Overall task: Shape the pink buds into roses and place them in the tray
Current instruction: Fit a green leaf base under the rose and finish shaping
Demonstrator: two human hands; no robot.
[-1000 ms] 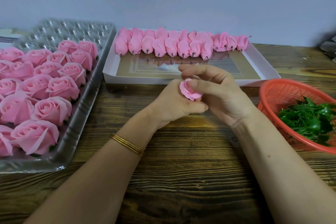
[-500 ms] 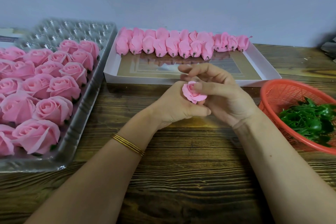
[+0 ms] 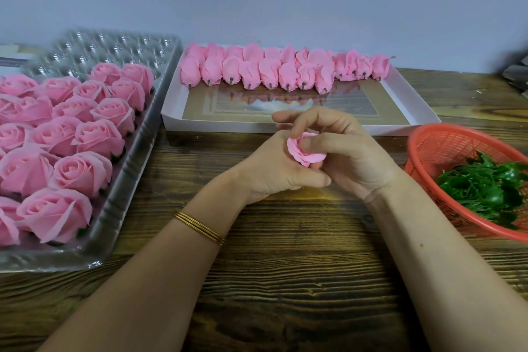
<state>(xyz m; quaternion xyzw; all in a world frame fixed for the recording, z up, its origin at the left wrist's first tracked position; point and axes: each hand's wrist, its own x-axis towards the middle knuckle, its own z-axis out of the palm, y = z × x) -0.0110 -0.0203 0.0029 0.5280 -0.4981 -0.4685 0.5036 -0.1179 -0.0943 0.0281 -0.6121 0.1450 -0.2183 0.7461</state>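
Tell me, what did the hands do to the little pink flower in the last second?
The bud opened wider: the right hand kept peeling its petals outward while the left hand kept holding it from below, both drifting slightly right. Nothing was let go. The finished roses in the clear tray, the waiting buds in the white box and the red basket stayed put.

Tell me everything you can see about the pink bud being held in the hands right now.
The pink bud is small and soft-looking, with thin matte petals curling round a spiral centre, partly opened. It is held above the wooden table, cupped by the left hand, while the right hand has its fingers pressing on the petals. Its base is hidden by the hands.
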